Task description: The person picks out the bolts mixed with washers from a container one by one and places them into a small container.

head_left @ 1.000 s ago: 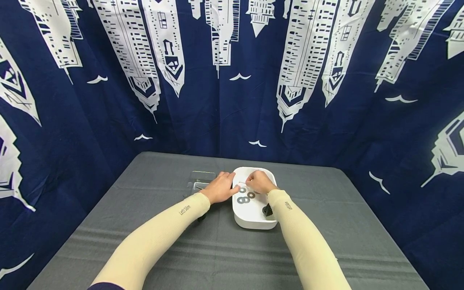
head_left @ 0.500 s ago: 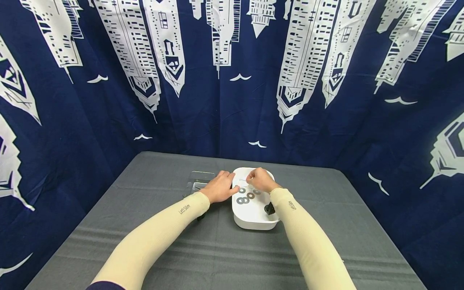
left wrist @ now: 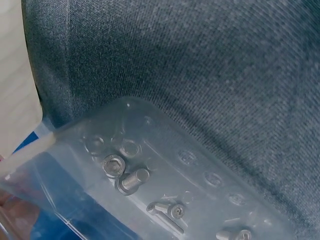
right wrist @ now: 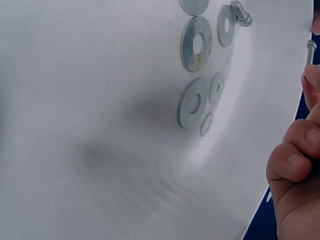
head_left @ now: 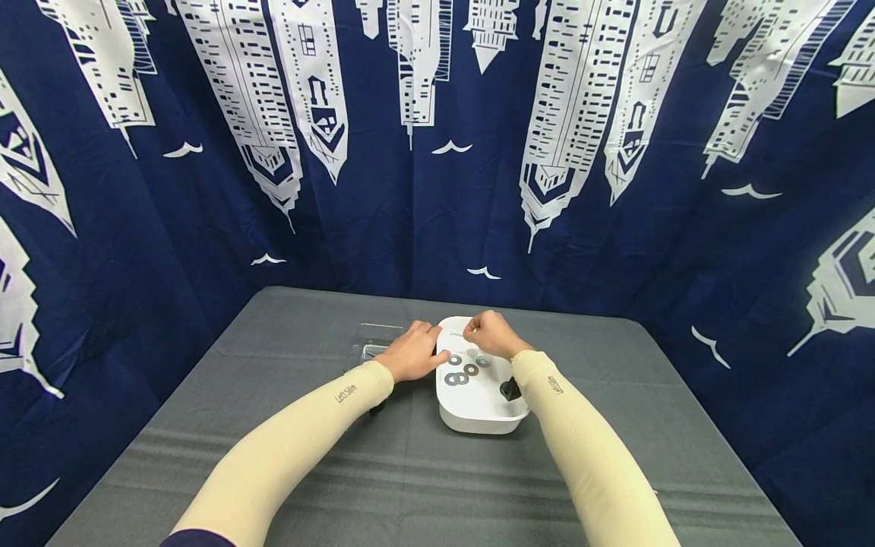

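My right hand point(head_left: 495, 334) is above the far part of a white tub point(head_left: 478, 424), pinching a thin socket-head screw point(right wrist: 311, 50) between thumb and fingertip. Its head shows in the right wrist view; the fingers hide part of its shank. Several flat washers point(right wrist: 196, 44) and a short bolt point(right wrist: 241, 14) lie inside the tub. My left hand point(head_left: 410, 355) touches the tub's left rim with fairly straight fingers, the thumb reaching over the edge. How firmly it holds the rim, I cannot tell.
Left of the tub, partly behind my left hand, is a clear plastic box point(left wrist: 165, 130) holding several loose bolts point(left wrist: 114, 166). A small black block point(head_left: 510, 390) shows at my right wrist. Grey cloth point(head_left: 328, 471) covers the table; a patterned blue curtain point(head_left: 410, 228) hangs behind.
My right hand has risen slightly with the thin screw, and the right forearm has shifted a little rightward. My left hand has barely moved.
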A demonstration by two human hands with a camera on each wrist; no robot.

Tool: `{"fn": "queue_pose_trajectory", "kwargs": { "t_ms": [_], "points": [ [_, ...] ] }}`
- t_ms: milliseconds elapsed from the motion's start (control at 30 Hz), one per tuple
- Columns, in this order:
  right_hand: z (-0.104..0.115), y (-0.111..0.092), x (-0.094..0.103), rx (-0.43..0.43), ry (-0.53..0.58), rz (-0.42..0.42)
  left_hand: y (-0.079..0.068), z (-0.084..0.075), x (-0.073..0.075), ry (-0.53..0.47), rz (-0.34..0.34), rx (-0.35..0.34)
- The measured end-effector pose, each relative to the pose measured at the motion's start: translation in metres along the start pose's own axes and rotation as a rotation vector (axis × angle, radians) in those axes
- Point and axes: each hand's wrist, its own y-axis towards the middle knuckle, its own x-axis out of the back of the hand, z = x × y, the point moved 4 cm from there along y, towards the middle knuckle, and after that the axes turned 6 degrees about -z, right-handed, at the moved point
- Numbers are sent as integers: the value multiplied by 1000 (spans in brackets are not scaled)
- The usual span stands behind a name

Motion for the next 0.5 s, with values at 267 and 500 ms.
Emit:
{"fn": "queue_pose_trajectory", "kwargs": {
  "t_ms": [267, 500],
  "points": [
    [7, -1, 6, 20, 19, 7, -1, 4, 4, 5, -8, 3],
    [11, 2, 8, 38, 29, 9, -3, 8, 12, -16, -7, 20]
  ]
}}
